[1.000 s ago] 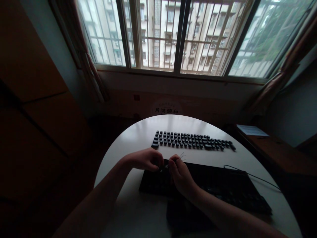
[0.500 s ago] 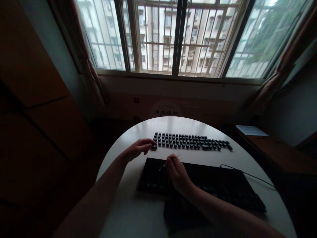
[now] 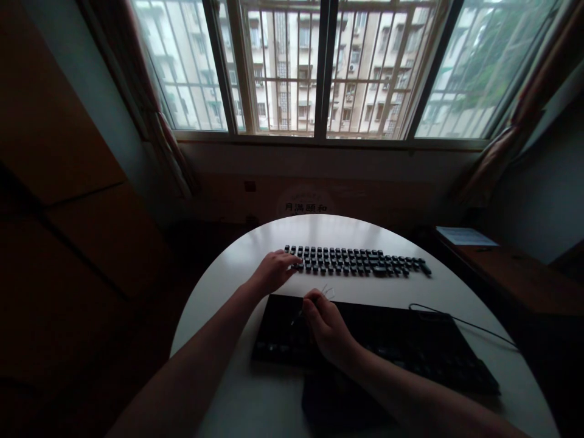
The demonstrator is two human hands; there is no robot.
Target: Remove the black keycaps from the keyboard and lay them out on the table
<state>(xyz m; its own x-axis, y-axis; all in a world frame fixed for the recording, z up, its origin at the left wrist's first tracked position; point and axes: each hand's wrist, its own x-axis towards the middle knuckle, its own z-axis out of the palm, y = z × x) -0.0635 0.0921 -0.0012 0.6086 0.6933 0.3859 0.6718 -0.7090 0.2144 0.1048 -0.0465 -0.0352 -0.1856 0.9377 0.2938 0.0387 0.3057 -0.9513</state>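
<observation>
My left hand [image 3: 276, 271] reaches to the left end of several rows of dark keycaps [image 3: 351, 260] on the white table. Its fingers are stretched out, the tips at the leftmost keycaps and partly covering them. Closed in a fist, my right hand [image 3: 326, 322] holds a thin wire keycap puller [image 3: 328, 292]; wire loops stick out past its fingers and a thin end shows on the near left side. Beneath that hand lies a black keyboard [image 3: 406, 334], its surface too dark to make out in detail. The right forearm crosses over it.
A cable [image 3: 483, 329] runs from the keyboard over the right side of the round white table [image 3: 219, 316]. Near the front lies a dark flat item [image 3: 337, 404]. Papers [image 3: 464, 236] rest on a brown desk at right. A barred window stands behind.
My left hand has moved right, from beside the corner keycap onto the left end of the rows. The right hand stays over the keyboard, still holding the keycap puller.
</observation>
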